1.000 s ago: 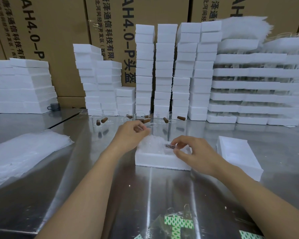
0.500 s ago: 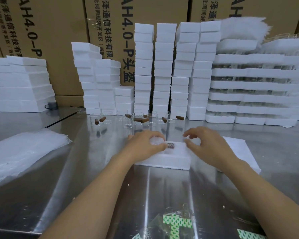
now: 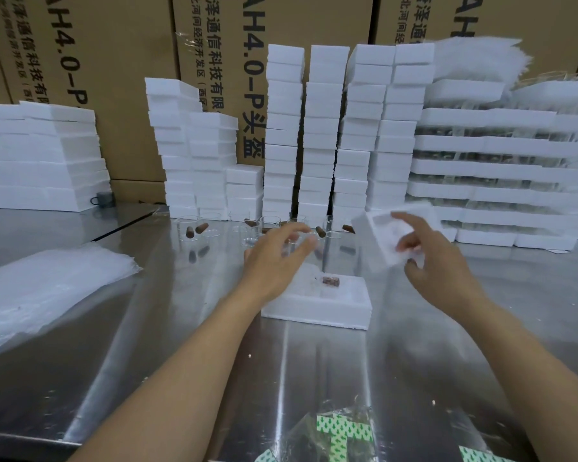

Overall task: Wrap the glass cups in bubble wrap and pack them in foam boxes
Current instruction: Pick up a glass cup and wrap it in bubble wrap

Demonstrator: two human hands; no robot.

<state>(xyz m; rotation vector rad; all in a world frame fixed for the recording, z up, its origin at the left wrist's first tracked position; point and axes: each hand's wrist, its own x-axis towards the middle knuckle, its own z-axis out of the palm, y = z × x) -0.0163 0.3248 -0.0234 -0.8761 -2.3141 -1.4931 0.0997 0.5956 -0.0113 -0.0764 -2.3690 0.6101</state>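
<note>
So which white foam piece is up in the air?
The foam lid the right hand holds, tilted above the table; the open foam box and the stacks all rest flat.

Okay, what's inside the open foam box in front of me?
A bubble wrap bundle lies in the foam box, a brown stopper showing at its right end. The left hand covers the box's left side, and the wrap hides what it holds.
</note>
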